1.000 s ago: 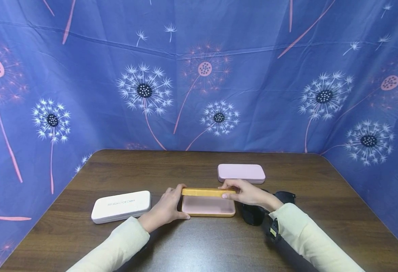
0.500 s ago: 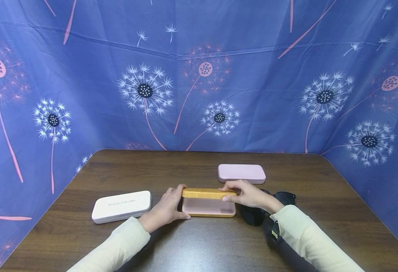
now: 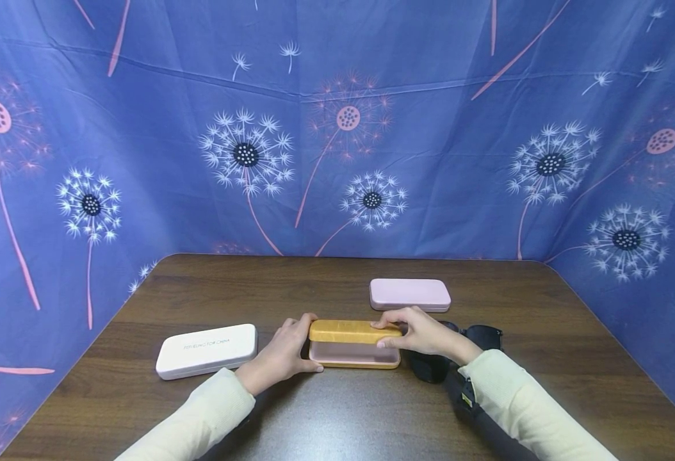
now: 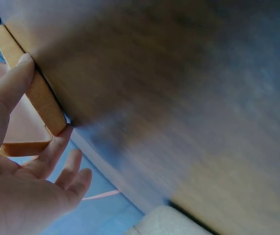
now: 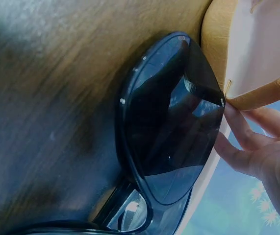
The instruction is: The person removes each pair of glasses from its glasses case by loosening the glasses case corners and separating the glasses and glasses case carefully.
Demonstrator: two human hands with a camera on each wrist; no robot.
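A mustard-yellow glasses case [image 3: 344, 331] with a pale pink lining stands partly open at mid-table, its lid tilted over the base. At its left end, my left hand [image 3: 280, 353] grips it, thumb at the front and fingers behind; the left wrist view shows the thumb on the base's edge [image 4: 45, 105]. My right hand [image 3: 421, 331] pinches the lid's right end between thumb and fingers. Black sunglasses [image 5: 164, 132] lie beside the case, partly hidden beneath the right wrist in the head view. The lining that shows bears nothing.
A white glasses case [image 3: 207, 351] with printed lettering lies shut to the left of my left hand. Behind my right hand rests a shut pink case [image 3: 409, 293]. A blue dandelion-print cloth [image 3: 337, 128] hangs behind the brown wooden table [image 3: 360, 416].
The yellow case's lid has swung down towards the front, showing more of its top and narrowing the gap. My right hand lowers slightly with it; my left hand stays put.
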